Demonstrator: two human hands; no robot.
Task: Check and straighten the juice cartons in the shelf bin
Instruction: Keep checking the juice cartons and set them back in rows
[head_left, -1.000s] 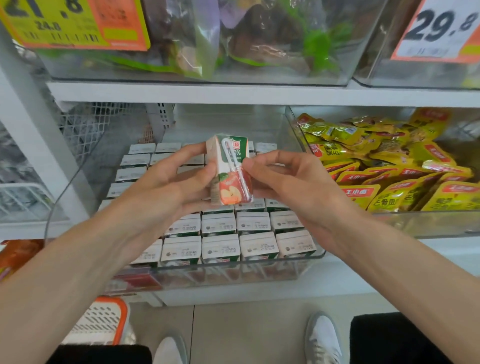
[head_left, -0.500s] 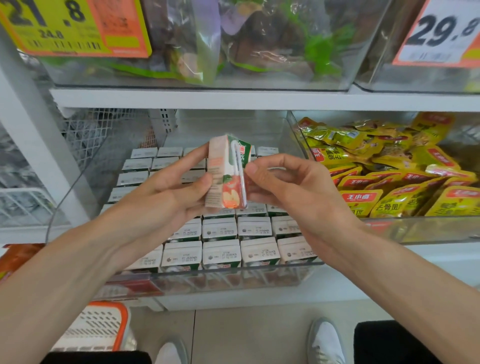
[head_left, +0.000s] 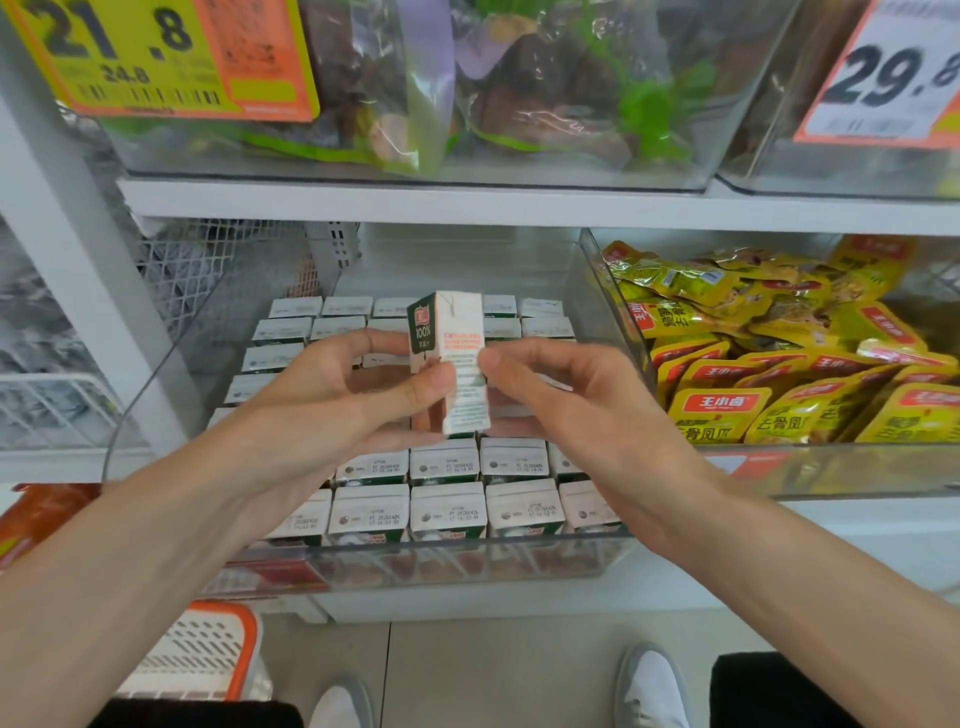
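Above the middle rows of the shelf bin, I hold one juice carton clear of the stock, with both hands engaged on it. My left forearm enters from the lower left corner and my right forearm from the lower right; they converge toward the centre, wrists roughly level. My left hand is turned palm toward the carton: the thumb lies across the lower front of the pack, the index finger reaches toward its left, green face, and the remaining fingers curl behind, so the pack is pinched between thumb and fingers. My right hand is turned palm inward and down: the thumb tip presses on the right edge of the pack at mid-height, and the fingers curl round behind it, where their contact is hidden. The carton stands upright, leaning slightly, with a white panel of small print facing me and the green face marked "100%" to the left. Below it, the stocked cartons stand in tight rows, tops up, reaching to the bin's clear front wall. Just right of this bin, a second clear bin holds yellow snack packets. A yellow price tag hangs at the shelf level above, at the left.
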